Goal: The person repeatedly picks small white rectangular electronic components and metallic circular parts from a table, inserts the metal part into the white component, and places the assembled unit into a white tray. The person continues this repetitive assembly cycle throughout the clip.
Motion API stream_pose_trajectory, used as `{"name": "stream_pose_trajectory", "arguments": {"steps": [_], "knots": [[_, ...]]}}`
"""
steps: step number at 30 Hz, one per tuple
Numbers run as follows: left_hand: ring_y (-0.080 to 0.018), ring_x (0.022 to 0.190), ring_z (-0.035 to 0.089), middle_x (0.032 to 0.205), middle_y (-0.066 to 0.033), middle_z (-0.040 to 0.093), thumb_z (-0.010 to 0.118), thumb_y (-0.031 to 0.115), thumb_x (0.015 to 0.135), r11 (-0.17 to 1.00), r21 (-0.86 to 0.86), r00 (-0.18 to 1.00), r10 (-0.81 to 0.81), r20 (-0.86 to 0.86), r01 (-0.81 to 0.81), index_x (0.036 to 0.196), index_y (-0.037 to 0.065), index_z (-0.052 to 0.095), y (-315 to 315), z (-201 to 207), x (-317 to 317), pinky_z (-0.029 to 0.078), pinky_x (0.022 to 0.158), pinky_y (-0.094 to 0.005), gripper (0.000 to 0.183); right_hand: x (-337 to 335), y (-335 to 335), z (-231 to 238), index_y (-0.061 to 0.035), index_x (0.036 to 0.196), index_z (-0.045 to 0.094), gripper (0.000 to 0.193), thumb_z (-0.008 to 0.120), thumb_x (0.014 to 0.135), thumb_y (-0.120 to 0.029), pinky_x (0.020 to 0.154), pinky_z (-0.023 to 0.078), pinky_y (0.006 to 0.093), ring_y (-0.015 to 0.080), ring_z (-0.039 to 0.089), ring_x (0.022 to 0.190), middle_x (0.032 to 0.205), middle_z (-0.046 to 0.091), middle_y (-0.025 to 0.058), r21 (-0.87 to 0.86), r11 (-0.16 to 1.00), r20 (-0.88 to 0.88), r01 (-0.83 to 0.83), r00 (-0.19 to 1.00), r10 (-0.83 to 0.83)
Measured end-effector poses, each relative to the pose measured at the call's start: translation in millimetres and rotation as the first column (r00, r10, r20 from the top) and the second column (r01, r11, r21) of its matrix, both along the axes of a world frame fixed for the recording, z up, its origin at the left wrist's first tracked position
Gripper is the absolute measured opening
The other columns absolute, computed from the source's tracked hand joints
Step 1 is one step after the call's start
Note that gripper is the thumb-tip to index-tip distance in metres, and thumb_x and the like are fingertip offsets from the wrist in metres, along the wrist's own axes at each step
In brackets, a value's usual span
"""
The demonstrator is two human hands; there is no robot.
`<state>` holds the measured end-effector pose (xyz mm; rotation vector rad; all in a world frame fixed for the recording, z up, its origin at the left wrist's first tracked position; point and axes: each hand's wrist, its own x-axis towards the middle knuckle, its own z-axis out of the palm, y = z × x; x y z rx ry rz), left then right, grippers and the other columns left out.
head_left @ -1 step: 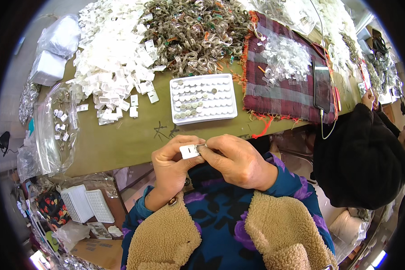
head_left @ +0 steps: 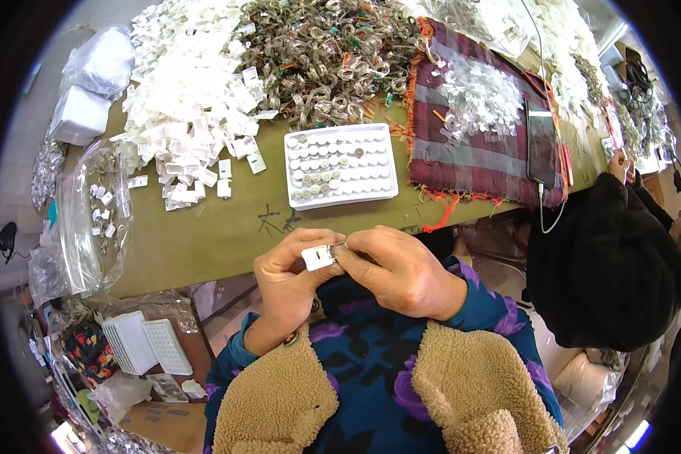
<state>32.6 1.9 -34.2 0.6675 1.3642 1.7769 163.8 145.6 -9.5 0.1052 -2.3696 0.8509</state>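
Note:
My left hand [head_left: 289, 281] pinches a small white plastic card [head_left: 318, 257] just in front of my chest, at the near edge of the green table [head_left: 204, 234]. My right hand [head_left: 402, 269] meets it from the right, fingertips closed on a small metallic piece [head_left: 340, 247] pressed against the card's edge. Beyond my hands lies a white tray [head_left: 342, 195] with rows of round slots, several of them filled with small round pieces. Further back are a heap of white cards [head_left: 189, 98] and a heap of brownish ring-like pieces [head_left: 333, 53].
A plaid cloth [head_left: 469, 163] at the right carries clear plastic bits [head_left: 477, 98] and a dark phone [head_left: 541, 144]. A person in a black hood [head_left: 605, 265] sits at my right. A clear bag [head_left: 91, 219] lies at the left edge. Spare white trays [head_left: 147, 344] are stacked below the table.

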Motion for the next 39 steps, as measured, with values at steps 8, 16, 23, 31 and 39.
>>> {"name": "stream_pose_trajectory", "arguments": {"steps": [8,16,23,31,39], "knots": [[-0.0180,0.092,0.066,0.108,-0.0162,0.066,0.072,-0.002,0.087,0.982,0.163,0.996,0.093,0.012,-0.093,0.110,-0.006,0.064,3.6,2.7,7.0,0.059,0.077,-0.0293,0.024,4.7,-11.6,5.7,0.0028,0.107,0.061,0.025,0.065,0.082,0.009,0.064,0.048,0.0320,0.0247,0.058,0.073,0.095,0.055,0.0134,-0.470,0.871,0.102,0.142,0.989,-0.106],[-0.0176,0.089,0.067,0.109,-0.0177,0.063,0.072,0.006,0.090,0.983,0.177,0.978,0.073,-0.196,-0.038,0.108,-0.006,0.062,3.3,6.9,10.4,0.061,0.071,-0.0275,0.024,7.9,-18.6,9.0,0.0004,0.090,0.060,0.014,0.068,0.081,0.007,0.058,0.046,0.0300,0.0195,0.056,0.065,0.082,0.056,0.0096,-0.543,0.804,0.195,0.242,0.968,-0.160],[-0.0176,0.086,0.068,0.109,-0.0172,0.064,0.071,0.008,0.091,0.976,0.218,0.964,0.059,-0.258,-0.002,0.110,-0.006,0.061,5.5,4.8,7.9,0.061,0.072,-0.0291,0.026,6.2,-14.2,2.8,0.0006,0.091,0.061,0.012,0.070,0.082,0.003,0.055,0.044,0.0254,0.0137,0.058,0.065,0.085,0.059,0.0086,-0.678,0.688,0.286,0.259,0.955,-0.077],[-0.0215,0.080,0.071,0.106,-0.0229,0.068,0.060,0.018,0.100,0.969,0.211,0.852,-0.213,0.478,0.124,0.123,-0.008,0.058,5.9,2.0,3.2,0.061,0.065,-0.0282,0.035,10.2,-8.8,3.5,-0.0019,0.094,0.066,0.012,0.069,0.083,0.002,0.064,0.047,0.0298,0.0187,0.062,0.078,0.093,0.064,0.0109,-0.592,0.762,0.220,0.261,0.963,-0.159],[-0.0178,0.085,0.070,0.099,-0.0134,0.070,0.057,0.009,0.101,0.990,-0.043,0.938,-0.110,0.330,0.131,0.122,-0.008,0.062,4.5,-4.9,16.1,0.060,0.076,-0.0298,0.028,4.7,-15.6,-3.7,0.0032,0.093,0.064,0.015,0.067,0.079,0.008,0.072,0.049,0.0385,0.0342,0.059,0.083,0.092,0.060,0.0158,-0.429,0.879,0.112,0.208,0.978,-0.176]]}}
